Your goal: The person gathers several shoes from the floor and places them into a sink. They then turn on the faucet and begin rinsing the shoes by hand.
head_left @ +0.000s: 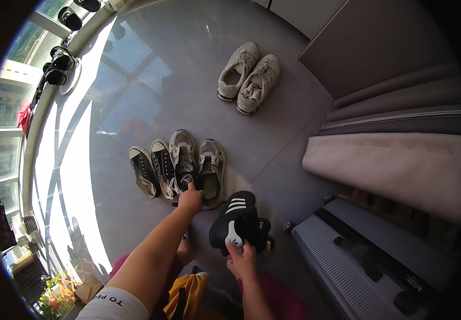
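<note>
My right hand (243, 258) is closed on the heel tab of a black sneaker (240, 216) with white stripes, held above the floor near my feet. My left hand (191, 199) is closed at the heel end of a grey sneaker (181, 145); its fingertips are partly hidden. The matching grey sneaker (217, 152) stands just to its right. On the left, a black canvas shoe (143, 169) with a pale toe cap and its mate (162, 160) stand side by side, laces loose.
Farther off, a pair of beige sneakers (260, 82) stands on the grey tile floor (273, 154). At right lie a ribbed grey suitcase (342, 261) and a pale cushioned bench edge (385, 160). A yellow bag (188, 296) is between my legs. Windows line the left.
</note>
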### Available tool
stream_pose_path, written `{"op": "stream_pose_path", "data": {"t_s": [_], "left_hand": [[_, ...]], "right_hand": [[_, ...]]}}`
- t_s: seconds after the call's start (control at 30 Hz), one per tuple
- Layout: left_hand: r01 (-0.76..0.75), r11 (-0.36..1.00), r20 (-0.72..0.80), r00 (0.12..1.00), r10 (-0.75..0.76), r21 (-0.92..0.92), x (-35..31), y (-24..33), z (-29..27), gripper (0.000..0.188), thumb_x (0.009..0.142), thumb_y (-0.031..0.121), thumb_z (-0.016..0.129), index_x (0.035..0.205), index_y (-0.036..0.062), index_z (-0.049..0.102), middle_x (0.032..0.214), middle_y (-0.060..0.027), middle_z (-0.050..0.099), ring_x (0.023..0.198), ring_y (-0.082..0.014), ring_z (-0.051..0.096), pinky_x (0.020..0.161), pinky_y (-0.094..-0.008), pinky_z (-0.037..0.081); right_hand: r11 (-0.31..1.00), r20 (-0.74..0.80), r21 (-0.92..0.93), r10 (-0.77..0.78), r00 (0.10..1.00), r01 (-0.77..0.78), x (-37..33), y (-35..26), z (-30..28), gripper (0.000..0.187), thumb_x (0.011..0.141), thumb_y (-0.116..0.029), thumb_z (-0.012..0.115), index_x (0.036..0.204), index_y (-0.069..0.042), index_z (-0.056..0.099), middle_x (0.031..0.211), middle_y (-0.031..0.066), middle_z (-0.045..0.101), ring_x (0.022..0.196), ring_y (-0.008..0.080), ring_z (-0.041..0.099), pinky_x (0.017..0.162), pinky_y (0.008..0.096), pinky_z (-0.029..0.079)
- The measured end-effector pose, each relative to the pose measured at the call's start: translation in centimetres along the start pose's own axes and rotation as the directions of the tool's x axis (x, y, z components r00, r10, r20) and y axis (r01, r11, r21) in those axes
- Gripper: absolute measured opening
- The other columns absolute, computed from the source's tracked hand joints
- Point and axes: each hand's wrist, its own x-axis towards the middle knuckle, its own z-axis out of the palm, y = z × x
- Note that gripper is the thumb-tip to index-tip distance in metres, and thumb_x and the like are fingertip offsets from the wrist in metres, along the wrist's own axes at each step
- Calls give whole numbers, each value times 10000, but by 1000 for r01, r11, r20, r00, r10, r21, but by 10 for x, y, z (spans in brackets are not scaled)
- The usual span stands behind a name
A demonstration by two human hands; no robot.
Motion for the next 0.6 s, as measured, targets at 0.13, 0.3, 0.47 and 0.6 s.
{"op": "stream_pose_path", "data": {"t_s": [0.13,0.3,0.47,0.6], "left_hand": [[-144,989,11,989,145,-21,-57,17,-44,234,789,129,577,1013,150,643,1073,-201,473,834,-371,632,719,-430,532],[-133,989,91,986,138,-64,-163,26,-130,274,746,224,687,1011,160,654,1060,-188,483,843,-364,628,734,-429,531],[-213,973,80,972,220,-93,-288,15,-242,329,749,293,693,1061,198,650,1082,-182,483,884,-369,621,770,-439,525],[-196,969,19,979,201,-148,-365,2,-328,362,751,368,676,1065,191,653,1053,-190,501,889,-381,611,787,-450,514]], "right_hand": [[995,20,40,-88,996,88,-30,-23,-27,446,768,-418,704,1006,-49,627,845,168,618,801,329,592,709,402,482],[958,15,-87,-273,962,273,-86,-120,-86,405,750,-305,744,935,32,615,838,195,617,719,296,623,644,362,488],[931,9,-326,-174,985,167,-172,-254,-141,595,675,-489,756,945,24,623,865,226,616,809,349,611,700,407,487],[921,25,-312,-239,971,234,-223,-317,-161,639,629,-534,771,938,6,628,870,223,616,801,366,608,697,422,486]]}}
